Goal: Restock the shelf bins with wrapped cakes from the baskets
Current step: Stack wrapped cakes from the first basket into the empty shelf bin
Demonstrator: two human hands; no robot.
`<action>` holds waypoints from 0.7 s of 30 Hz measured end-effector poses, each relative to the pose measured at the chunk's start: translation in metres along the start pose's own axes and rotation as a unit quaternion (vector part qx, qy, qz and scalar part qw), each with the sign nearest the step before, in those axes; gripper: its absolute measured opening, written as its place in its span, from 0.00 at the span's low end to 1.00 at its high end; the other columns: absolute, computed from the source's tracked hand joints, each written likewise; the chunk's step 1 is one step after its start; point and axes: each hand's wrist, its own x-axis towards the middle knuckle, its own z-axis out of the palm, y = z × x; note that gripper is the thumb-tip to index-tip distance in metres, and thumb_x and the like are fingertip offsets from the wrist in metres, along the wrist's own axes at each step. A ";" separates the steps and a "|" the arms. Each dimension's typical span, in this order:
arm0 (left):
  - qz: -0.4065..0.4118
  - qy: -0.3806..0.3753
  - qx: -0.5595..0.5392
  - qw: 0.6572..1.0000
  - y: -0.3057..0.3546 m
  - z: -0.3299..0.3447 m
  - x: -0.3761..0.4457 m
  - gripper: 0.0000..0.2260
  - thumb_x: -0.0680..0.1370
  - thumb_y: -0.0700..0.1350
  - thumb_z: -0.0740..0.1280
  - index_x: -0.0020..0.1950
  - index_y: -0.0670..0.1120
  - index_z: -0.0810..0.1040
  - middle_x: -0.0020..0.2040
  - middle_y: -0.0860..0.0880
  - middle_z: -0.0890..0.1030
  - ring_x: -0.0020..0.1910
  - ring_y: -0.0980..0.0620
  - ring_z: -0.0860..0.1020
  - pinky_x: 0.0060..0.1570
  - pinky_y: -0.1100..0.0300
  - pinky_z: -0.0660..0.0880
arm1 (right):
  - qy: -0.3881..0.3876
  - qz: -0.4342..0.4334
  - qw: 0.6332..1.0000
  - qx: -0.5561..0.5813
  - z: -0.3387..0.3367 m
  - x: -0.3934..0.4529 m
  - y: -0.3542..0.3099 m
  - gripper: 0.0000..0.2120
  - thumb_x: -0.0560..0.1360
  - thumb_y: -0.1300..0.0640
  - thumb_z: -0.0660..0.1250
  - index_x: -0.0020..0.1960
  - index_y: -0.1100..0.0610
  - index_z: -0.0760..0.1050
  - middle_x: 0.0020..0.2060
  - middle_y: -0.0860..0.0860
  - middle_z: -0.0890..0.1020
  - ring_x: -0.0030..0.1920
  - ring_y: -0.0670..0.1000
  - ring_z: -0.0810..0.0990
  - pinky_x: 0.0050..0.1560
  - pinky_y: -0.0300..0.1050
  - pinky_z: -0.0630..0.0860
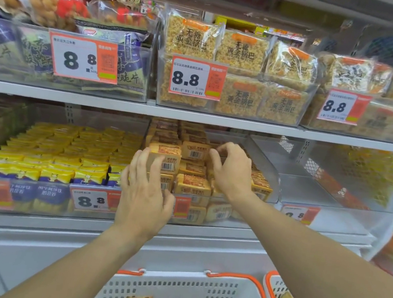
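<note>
both bare arms stretch forward; left hand [146, 187] with fingers spread and nearly straight, right hand [231, 171] higher, fingers loosely curled.

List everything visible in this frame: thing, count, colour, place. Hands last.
Wrapped cakes: many, tan-orange, middle bin of lower shelf; a few more in the baskets.
Baskets: two, white with orange handles, bottom right.
Yellow packs: many, yellow and blue, lower left bin.
Clear bin: one, lower right, looks bare.
Crisp-rice packs: several, golden, upper middle bin.
Purple bags: several, upper left bin.
Price tags: at least six, white and orange, bin fronts.
Left hand: touches a cake.
Right hand: curled over cakes.
</note>
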 end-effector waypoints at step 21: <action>0.004 -0.692 0.044 0.721 0.052 0.077 -0.157 0.17 0.83 0.50 0.59 0.67 0.43 0.74 0.64 0.41 0.78 0.51 0.44 0.75 0.50 0.52 0.71 | -0.102 0.003 0.986 0.131 0.019 -0.234 0.112 0.10 0.83 0.56 0.58 0.44 0.52 0.71 0.37 0.44 0.71 0.37 0.44 0.71 0.40 0.43 0.68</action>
